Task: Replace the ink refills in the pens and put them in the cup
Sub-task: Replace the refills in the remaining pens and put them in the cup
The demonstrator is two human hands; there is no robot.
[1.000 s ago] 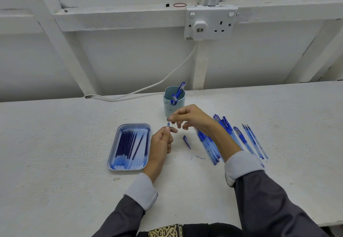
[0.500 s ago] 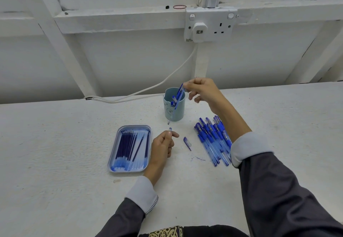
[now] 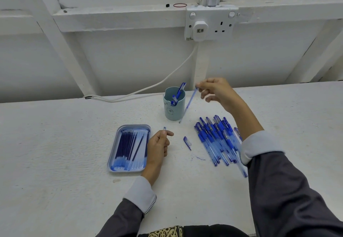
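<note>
Head view: right hand (image 3: 217, 93) grip pinches the top of a thin blue refill (image 3: 189, 105), hanging tilted just right of the matte teal cylindrical cup (image 3: 174, 109); 2 pens (image 3: 179, 93) inside. Left hand (image 3: 159, 144) grip curled round a pen part (image 3: 164, 128), clear tip poking up. Rounded tray (image 3: 135, 126) of spare refills (image 3: 126, 144) left, translucent pen pile (image 3: 217, 140) right, loose cap (image 3: 187, 141) between, on rough white table (image 3: 55, 144).

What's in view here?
cup: one, pale teal, table's far middle.
pens in cup: two, blue, leaning.
tray: one, light blue, left of left grip.
refills in tray: about a dozen, dark blue.
loose pens: pile, blue, right of cup.
pen cap: one, blue, between tray and pile.
socket: one, white, wall; plug and cable attached.
rubber band: one, red, ledge.
left grip: bare hand, pinches small pen part.
right grip: bare hand, pinches blue refill beside cup.
</note>
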